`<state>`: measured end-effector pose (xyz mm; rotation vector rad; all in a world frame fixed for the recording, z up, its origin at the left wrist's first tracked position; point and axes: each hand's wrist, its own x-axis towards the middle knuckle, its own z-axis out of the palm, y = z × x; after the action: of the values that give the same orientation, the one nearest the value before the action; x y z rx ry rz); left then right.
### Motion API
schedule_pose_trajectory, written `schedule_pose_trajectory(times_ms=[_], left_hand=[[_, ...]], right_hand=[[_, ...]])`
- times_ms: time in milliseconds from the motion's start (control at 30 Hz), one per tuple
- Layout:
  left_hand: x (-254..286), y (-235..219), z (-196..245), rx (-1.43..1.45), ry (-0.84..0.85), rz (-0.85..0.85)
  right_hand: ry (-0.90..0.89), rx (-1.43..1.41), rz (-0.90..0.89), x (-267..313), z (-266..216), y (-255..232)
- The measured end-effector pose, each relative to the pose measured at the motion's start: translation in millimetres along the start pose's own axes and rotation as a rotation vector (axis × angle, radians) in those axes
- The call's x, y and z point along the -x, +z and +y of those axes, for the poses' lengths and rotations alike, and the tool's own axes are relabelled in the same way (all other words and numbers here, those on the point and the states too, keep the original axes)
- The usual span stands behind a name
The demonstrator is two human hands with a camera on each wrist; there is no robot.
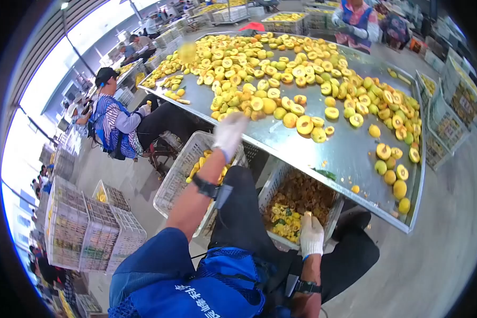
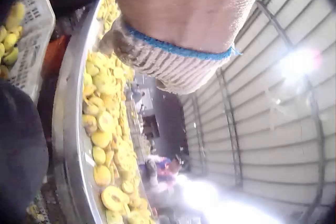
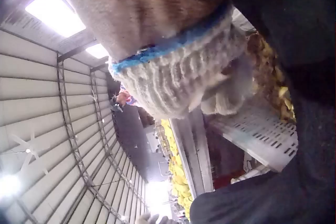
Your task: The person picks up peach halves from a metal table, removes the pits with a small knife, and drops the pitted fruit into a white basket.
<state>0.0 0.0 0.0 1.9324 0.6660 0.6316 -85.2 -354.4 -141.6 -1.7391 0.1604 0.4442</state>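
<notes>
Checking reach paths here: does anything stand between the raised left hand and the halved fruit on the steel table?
Nothing visible does. The left hand hangs at the table's near edge, with open air between it and the nearest fruit. Whether it holds anything is blurred.

White knit gloves, blue cuffs, black wristbands.

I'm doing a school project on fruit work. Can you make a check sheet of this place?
Surface: metal table, tilted rim.
Job's things: halved yellow fruit piled on it; crate of fruit pieces; crate of scraps.
Clutter: stacked crates on the floor.
Hands: gloved left hand raised at the table edge, blurred; gloved right hand at the scraps crate.
Cables: nothing seen.
Surroundings: other seated workers, hall walls.
</notes>
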Motion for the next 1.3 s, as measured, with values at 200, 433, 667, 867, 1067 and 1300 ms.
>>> schedule_pose_trajectory(times_ms=[200,433,667,867,1067,1300], left_hand=[[-37,139,54,-0.508,0.209,-0.306],[-62,239,24,-0.767,0.117,-0.217],[-52,217,24,-0.826,0.094,-0.505],[-22,201,19,-0.608,0.103,-0.588],[11,174,23,-0.168,0.083,-0.594],[109,120,39,1.010,-0.362,-0.691]], right_hand=[[0.188,-0.207,-0.069,5,-29,-13],[0.049,-0.039,-0.059,5,-18,-12],[0.125,-0.080,-0.119,-4,-17,-2],[0.119,-0.118,-0.105,-9,1,3],[0.150,-0.139,-0.101,7,-19,-10],[0.020,-0.425,-0.024,1,-30,-32]])
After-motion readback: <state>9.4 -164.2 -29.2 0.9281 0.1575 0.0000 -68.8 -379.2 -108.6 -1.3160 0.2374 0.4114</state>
